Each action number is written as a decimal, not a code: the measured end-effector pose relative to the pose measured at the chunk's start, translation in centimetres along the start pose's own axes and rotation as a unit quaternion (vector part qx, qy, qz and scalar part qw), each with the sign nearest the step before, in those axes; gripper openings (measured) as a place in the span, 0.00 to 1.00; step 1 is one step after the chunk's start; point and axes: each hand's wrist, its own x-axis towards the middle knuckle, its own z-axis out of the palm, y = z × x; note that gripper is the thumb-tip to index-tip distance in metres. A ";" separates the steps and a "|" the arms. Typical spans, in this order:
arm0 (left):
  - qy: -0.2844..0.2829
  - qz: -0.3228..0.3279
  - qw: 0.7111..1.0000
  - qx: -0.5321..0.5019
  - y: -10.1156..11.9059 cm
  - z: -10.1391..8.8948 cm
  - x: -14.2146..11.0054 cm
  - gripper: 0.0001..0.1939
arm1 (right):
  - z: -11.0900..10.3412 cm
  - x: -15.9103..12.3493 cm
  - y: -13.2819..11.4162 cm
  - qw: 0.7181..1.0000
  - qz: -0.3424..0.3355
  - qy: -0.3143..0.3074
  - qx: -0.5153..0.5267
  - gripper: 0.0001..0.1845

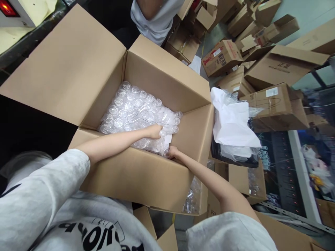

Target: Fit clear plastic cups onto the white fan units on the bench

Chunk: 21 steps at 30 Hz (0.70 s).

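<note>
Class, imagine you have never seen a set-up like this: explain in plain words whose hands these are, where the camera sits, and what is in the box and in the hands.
There is no robot here: a person works with two bare hands. The single picture comes from a camera on that person's head, looking forward and down. An open cardboard box holds many clear plastic containers with round ends. The left hand reaches in among them, fingers curled; the right hand is lower, by their edge near the box's front wall. What exactly either hand grips is hidden. To the right lies a white sheet, with other boxes beyond.
</note>
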 end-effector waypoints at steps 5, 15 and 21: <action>-0.011 0.001 1.000 0.005 -0.4 0.8 0.0 0.18 | 1.0 0.0 0.4 0.995 0.100 -0.003 0.023 0.18; -0.008 0.036 0.999 -0.032 -0.4 1.5 0.1 0.19 | -0.8 -1.6 -1.1 0.988 0.064 0.055 0.130 0.15; 0.016 0.064 0.993 -0.094 0.4 1.1 0.2 0.21 | -4.7 -2.4 -4.8 0.954 -0.085 -0.003 0.289 0.20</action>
